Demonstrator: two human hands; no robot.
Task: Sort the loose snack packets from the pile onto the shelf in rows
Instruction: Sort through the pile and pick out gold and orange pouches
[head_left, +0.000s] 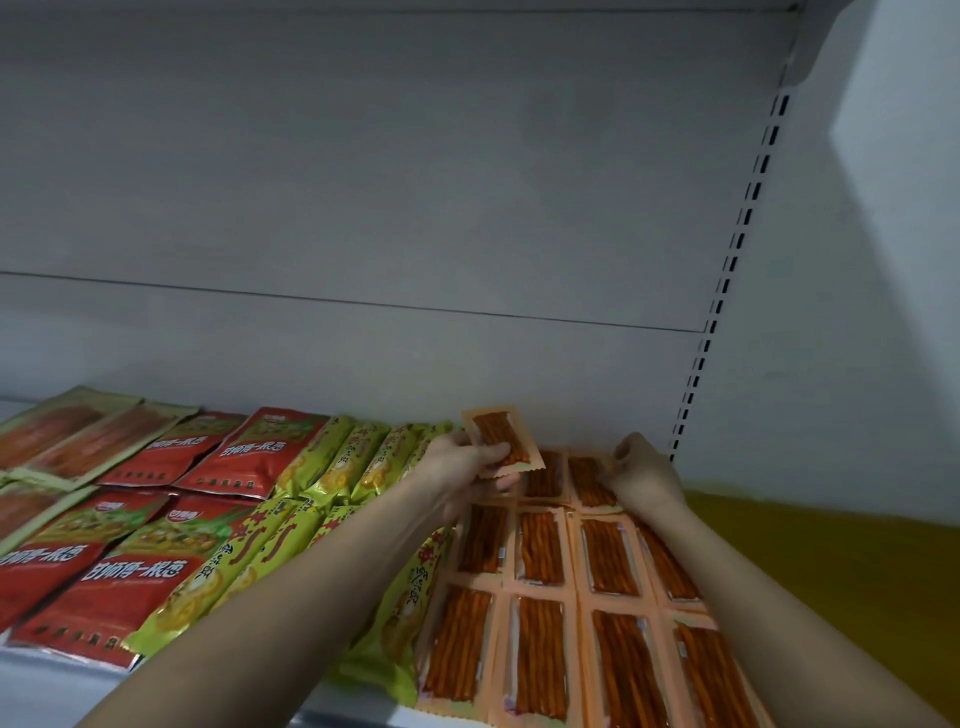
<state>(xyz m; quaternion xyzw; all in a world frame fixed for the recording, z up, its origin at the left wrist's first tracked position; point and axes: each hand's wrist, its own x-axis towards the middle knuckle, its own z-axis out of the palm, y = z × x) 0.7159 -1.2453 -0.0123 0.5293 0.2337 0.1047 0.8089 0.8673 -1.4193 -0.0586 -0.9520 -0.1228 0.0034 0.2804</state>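
1. Spanning the view, the shelf carries rows: red packs, green packs, then orange packets at the right.
2. Back-row orange packets lie with long axes pointing at the rear wall; that row looks unfinished.
3. Left hand pinches one packet, upright, slightly tilted, just above the back row's left end.
4. Right hand pinches a back-row packet's edge, so the left is nearer the gap.

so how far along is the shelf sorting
Mostly done: red packets, green packets and orange stick packets lie in rows. In hand: the left hand holds one orange packet; the right hand touches the back row. No pile is in view.
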